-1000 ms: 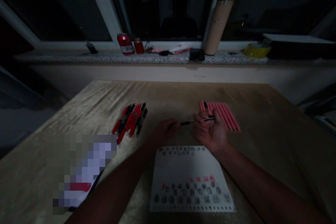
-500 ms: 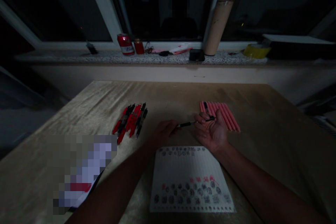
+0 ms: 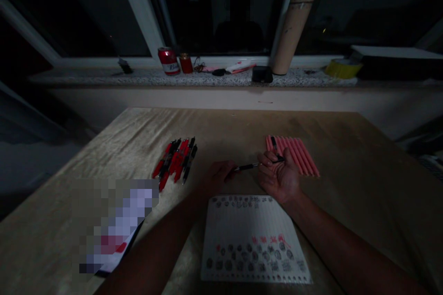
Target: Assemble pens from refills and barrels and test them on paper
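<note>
A pen (image 3: 246, 167) with a dark grip lies level between my two hands, above the table. My left hand (image 3: 221, 173) is closed around its left end. At its other end, my right hand (image 3: 278, 175) is turned palm up with curled fingers, pinching a slim black pen part (image 3: 278, 160); whether this joins the pen cannot be made out. Just behind the right hand is a row of pink pens (image 3: 299, 154), with a black piece (image 3: 274, 143) on its left side. Below both hands lies a lined sheet of paper (image 3: 242, 221) bearing black and red scribbled marks.
To the left lies a pile of red and black pens (image 3: 176, 159). A blurred-out phone-like device (image 3: 119, 230) rests near my left forearm. On the windowsill (image 3: 221, 80) stand a red can (image 3: 169, 61), a small red jar (image 3: 186, 63), a cardboard tube (image 3: 294, 32) and yellow tape (image 3: 342, 69).
The view has shifted slightly, so everything sits a little lower and to the right. Both hands keep nearly the same pose, with the pen still between them.
</note>
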Demonstrator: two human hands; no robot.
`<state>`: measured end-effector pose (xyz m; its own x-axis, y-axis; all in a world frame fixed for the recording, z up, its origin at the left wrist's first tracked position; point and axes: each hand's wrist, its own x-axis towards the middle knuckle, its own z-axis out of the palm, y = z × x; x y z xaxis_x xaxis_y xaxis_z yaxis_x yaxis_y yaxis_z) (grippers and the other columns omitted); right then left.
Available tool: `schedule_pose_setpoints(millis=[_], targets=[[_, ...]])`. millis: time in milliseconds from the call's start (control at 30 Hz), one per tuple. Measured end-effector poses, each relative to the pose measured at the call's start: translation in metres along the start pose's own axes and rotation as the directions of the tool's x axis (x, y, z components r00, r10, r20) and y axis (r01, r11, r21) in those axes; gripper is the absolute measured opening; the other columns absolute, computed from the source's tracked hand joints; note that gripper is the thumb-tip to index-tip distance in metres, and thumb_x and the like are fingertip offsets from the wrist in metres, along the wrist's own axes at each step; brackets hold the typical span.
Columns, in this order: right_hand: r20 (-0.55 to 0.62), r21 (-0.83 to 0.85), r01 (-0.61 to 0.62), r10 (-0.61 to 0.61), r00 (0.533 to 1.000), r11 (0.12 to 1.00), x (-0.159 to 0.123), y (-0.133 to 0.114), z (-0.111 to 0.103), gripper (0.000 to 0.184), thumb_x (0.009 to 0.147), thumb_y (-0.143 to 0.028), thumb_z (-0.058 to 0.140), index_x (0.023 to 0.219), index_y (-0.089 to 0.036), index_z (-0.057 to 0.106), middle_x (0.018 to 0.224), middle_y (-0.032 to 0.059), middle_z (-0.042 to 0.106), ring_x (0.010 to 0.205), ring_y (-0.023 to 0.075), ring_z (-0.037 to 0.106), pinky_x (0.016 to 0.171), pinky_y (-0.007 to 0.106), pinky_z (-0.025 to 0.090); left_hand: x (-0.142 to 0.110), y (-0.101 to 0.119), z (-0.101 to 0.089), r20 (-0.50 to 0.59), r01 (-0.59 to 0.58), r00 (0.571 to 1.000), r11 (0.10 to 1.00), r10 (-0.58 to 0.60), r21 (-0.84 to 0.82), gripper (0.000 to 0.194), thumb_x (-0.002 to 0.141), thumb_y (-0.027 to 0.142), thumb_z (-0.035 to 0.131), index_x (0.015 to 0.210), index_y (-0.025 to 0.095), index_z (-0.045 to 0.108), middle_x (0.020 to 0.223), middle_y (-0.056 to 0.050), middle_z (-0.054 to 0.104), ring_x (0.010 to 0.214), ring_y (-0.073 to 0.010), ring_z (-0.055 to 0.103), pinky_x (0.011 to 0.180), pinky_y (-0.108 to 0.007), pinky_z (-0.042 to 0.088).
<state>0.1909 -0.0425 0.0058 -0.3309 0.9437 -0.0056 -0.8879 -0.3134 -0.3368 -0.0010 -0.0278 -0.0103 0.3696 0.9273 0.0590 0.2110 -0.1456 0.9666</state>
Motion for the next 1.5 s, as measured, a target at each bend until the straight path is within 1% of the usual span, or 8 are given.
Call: schedule_pose_setpoints(millis=[600, 767, 833, 933, 1000, 1067, 1200, 1500], targets=[[0.059, -0.032, -0.003, 0.005, 0.998, 0.999, -0.003, 0.001, 0.005, 0.041, 0.085, -0.055, 0.042, 0.065, -0.020, 0.044, 0.060, -0.0039, 0.045, 0.039, 0.0064, 0.031, 0.034, 0.018, 0.031, 0.003, 0.003, 0.003, 0.007, -0.009, 1.000, 1.000, 0.009, 0.000, 0.045, 0.083, 0.053, 0.040, 0.063, 0.015, 0.053, 0.054, 0.003, 0.041, 0.051, -0.0098, 0.036, 0.050, -0.024, 0.027], [-0.049, -0.295, 0.025, -0.041, 0.998, 0.955, 0.009, -0.006, -0.002, 0.032, 0.081, -0.048, 0.050, 0.070, -0.019, 0.052, 0.073, 0.0002, 0.058, 0.042, 0.0070, 0.039, 0.040, 0.021, 0.036, 0.004, 0.003, 0.001, -0.050, -0.045, 0.998, 0.998, 0.047, 0.049, 0.039, 0.086, 0.050, 0.041, 0.065, 0.017, 0.045, 0.056, 0.004, 0.040, 0.052, -0.0088, 0.036, 0.050, -0.022, 0.027], [-0.064, -0.605, 0.101, -0.175, 0.983, 0.790, 0.013, -0.014, -0.006, 0.025, 0.080, -0.043, 0.054, 0.075, -0.019, 0.056, 0.071, 0.0002, 0.060, 0.045, 0.0096, 0.044, 0.045, 0.024, 0.039, 0.004, 0.003, 0.000, -0.093, -0.051, 0.994, 0.997, 0.056, 0.053, 0.039, 0.087, 0.049, 0.038, 0.066, 0.017, 0.043, 0.057, 0.004, 0.040, 0.052, -0.0088, 0.036, 0.051, -0.022, 0.028], [0.198, -0.973, 0.226, -0.346, 0.917, 0.042, 0.013, -0.024, -0.007, 0.020, 0.081, -0.038, 0.057, 0.085, -0.019, 0.062, 0.081, 0.0039, 0.064, 0.068, 0.0160, 0.057, 0.063, 0.029, 0.043, 0.004, 0.002, -0.001, -0.096, -0.060, 0.993, 0.991, 0.072, 0.124, 0.039, 0.088, 0.049, 0.037, 0.068, 0.017, 0.043, 0.059, 0.004, 0.041, 0.056, -0.0096, 0.038, 0.053, -0.022, 0.030], [0.376, -0.865, 0.267, -0.195, 0.906, -0.426, 0.008, -0.024, -0.002, 0.021, 0.085, -0.035, 0.053, 0.096, -0.020, 0.063, 0.093, 0.0075, 0.065, 0.085, 0.0206, 0.058, 0.076, 0.034, 0.042, 0.003, 0.002, -0.002, -0.053, -0.092, 0.993, 0.973, 0.105, 0.212, 0.037, 0.089, 0.047, 0.036, 0.070, 0.017, 0.045, 0.062, 0.003, 0.042, 0.059, -0.0103, 0.040, 0.055, -0.022, 0.031], [0.421, -0.697, 0.320, -0.005, 0.907, -0.642, 0.004, -0.018, 0.004, 0.026, 0.088, -0.032, 0.049, 0.107, -0.020, 0.061, 0.098, 0.0094, 0.065, 0.091, 0.0222, 0.058, 0.080, 0.035, 0.040, 0.003, 0.002, -0.001, 0.000, -0.153, 0.987, 0.941, 0.160, 0.302, 0.034, 0.090, 0.043, 0.036, 0.071, 0.017, 0.047, 0.064, 0.003, 0.045, 0.062, -0.0108, 0.042, 0.058, -0.023, 0.031], [0.329, -0.555, 0.308, 0.136, 0.935, -0.773, 0.002, -0.002, 0.009, 0.026, 0.092, -0.030, 0.041, 0.098, -0.021, 0.064, 0.082, 0.0061, 0.064, 0.071, 0.0175, 0.059, 0.062, 0.029, 0.038, 0.003, 0.001, 0.001, 0.021, -0.208, 0.976, 0.898, 0.217, 0.387, 0.032, 0.090, 0.038, 0.035, 0.071, 0.016, 0.049, 0.066, 0.002, 0.048, 0.064, -0.0116, 0.044, 0.062, -0.025, 0.032], [0.422, -0.570, 0.312, 0.056, 0.905, -0.760, 0.008, 0.005, -0.006, 0.026, 0.093, -0.032, 0.042, 0.099, -0.019, 0.064, 0.088, 0.0064, 0.061, 0.075, 0.0158, 0.057, 0.063, 0.026, 0.039, 0.011, 0.000, 0.002, -0.022, -0.141, 0.987, 0.925, 0.158, 0.352, 0.039, 0.090, 0.042, 0.033, 0.065, 0.016, 0.049, 0.060, 0.002, 0.047, 0.059, -0.0117, 0.043, 0.056, -0.025, 0.030]])
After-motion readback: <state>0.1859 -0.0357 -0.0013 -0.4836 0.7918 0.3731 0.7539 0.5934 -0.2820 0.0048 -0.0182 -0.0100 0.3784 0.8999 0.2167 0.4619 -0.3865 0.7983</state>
